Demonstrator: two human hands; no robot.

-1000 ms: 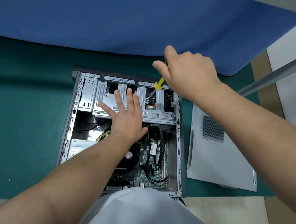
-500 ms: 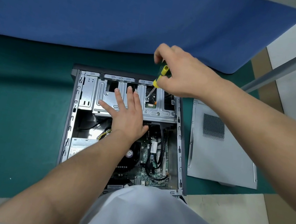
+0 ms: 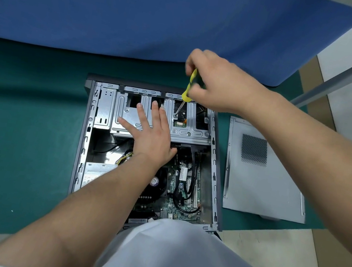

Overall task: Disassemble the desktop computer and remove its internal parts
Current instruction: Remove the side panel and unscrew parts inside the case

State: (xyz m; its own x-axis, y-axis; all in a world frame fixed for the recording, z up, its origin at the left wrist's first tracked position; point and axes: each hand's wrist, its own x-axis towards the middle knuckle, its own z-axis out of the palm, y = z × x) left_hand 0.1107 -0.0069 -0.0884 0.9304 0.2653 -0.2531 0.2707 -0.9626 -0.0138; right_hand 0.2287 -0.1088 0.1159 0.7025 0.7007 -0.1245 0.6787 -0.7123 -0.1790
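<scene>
Single head-worn wide-angle cam, looking steeply down and fwd from above the person's torso. Open computer case (image 3: 151, 152) sat centred, close below; both forearms entered from the near edge. Far: blue backdrop (image 3: 143, 12). Right: detached side panel (image 3: 272, 190) and floor. No 2nd view, so no overlap.

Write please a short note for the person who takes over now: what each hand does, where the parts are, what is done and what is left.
Left hand: flat, fingers straight, pressing on the metal drive cage.
Right hand: grips the yellow screwdriver, tip on a screw of the cage.
Computer case: lies open on the green mat.
Done: side panel is off, lying right of the case.
Left: the screw, the cage, the board, cables and power supply are all inside.
</scene>
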